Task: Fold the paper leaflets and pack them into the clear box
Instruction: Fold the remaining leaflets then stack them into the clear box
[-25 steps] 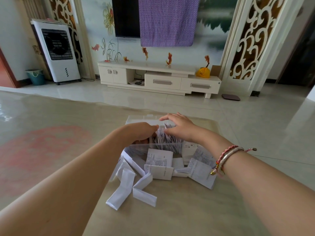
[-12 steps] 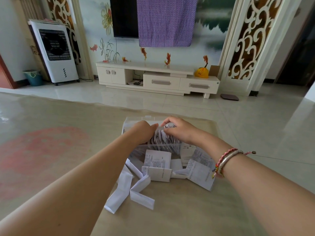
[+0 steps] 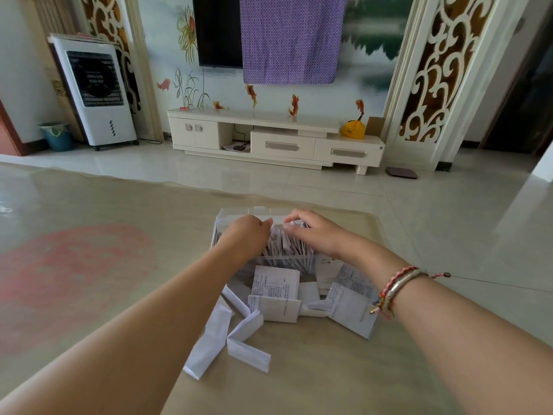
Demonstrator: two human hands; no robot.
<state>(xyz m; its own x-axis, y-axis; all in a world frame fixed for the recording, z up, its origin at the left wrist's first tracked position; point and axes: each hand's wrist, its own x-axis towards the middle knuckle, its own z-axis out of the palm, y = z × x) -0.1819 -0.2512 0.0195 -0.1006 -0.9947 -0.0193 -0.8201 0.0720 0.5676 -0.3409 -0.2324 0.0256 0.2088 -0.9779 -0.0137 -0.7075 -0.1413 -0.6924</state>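
Observation:
The clear box [image 3: 223,217] stands on the table ahead of me, packed with a row of upright folded leaflets [image 3: 288,248]. My left hand [image 3: 247,235] reaches into its left side, its fingers tucked down among the leaflets and hidden. My right hand [image 3: 318,232] lies over the right side, its fingers curled onto the tops of the leaflets. In front of the box lie loose leaflets: a printed one [image 3: 275,284], another at the right [image 3: 351,304], and two folded white strips [image 3: 209,345] [image 3: 248,347].
The beige table [image 3: 314,378] ends just beyond the box and to its right, with tiled floor past it. A white TV cabinet [image 3: 278,136] and an air cooler [image 3: 95,94] stand at the far wall. Bracelets [image 3: 398,283] circle my right wrist.
My right hand lay flat over the leaflets, and its fingers have curled down onto their tops. My left hand stayed in the box's left side. The loose leaflets have not moved.

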